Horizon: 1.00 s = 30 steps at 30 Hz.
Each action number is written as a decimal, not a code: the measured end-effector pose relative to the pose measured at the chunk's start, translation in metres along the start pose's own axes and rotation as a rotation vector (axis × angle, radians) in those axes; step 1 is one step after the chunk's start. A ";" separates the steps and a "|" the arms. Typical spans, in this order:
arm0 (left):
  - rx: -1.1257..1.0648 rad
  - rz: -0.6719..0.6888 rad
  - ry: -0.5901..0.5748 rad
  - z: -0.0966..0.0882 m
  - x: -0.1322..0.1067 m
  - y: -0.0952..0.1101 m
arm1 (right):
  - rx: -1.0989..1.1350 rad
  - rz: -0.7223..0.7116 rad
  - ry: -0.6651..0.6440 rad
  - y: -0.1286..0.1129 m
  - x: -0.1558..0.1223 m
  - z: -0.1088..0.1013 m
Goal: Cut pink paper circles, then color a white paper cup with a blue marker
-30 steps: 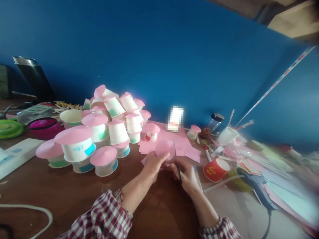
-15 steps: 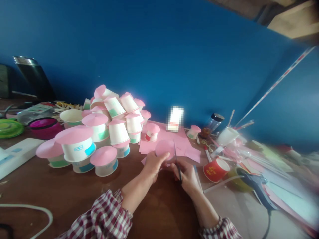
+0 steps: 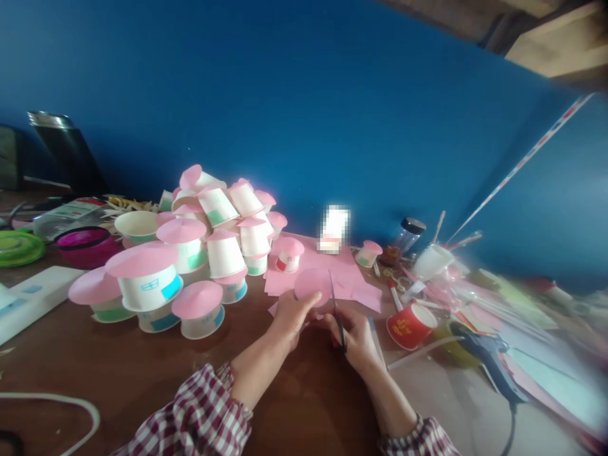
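Between the thumb and fingers of my left hand [image 3: 295, 315] is a round pink paper disc [image 3: 311, 284], held over the table. My right hand [image 3: 358, 339] grips a pair of scissors [image 3: 339, 323] by dark handles, with the blades pointing away from me along the disc's right edge. Whether the blades touch the paper I cannot tell. Beyond the hands lie pink paper sheets [image 3: 344, 269], and a small paper cup with a pink cone roof [image 3: 289, 254] stands on them.
Many pink-roofed paper cups [image 3: 228, 253] are heaped to the left. At right are a red paper cup [image 3: 411, 325], a glue gun [image 3: 489, 361], a lidded jar [image 3: 406, 237] and plastic-wrapped clutter. A white power strip [image 3: 40, 294] lies far left, before the blue wall [image 3: 285, 95].
Both hands stay in nearly the same place. The disc and scissors have shifted only very slightly, and the whole view has tilted a touch.
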<state>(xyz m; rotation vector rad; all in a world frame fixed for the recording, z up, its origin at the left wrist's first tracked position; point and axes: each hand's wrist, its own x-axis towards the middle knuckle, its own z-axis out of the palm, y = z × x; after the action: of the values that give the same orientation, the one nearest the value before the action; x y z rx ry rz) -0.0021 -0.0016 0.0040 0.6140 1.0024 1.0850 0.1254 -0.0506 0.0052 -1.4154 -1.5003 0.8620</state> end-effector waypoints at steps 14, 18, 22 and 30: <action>-0.015 -0.008 0.009 -0.002 0.001 -0.001 | 0.057 0.000 -0.020 0.010 0.001 0.002; -0.016 -0.011 -0.009 -0.002 0.000 -0.001 | 0.082 -0.001 -0.026 0.010 0.001 0.001; -0.001 0.004 -0.004 -0.002 -0.001 0.000 | 0.097 -0.010 -0.028 0.010 0.001 0.001; 0.011 -0.016 -0.018 -0.002 -0.001 0.001 | 0.076 0.009 -0.029 0.008 0.000 0.000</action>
<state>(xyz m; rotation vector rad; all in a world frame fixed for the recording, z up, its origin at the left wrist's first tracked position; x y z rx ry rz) -0.0042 -0.0019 0.0041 0.6227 0.9968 1.0591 0.1287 -0.0493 -0.0019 -1.3605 -1.4680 0.9396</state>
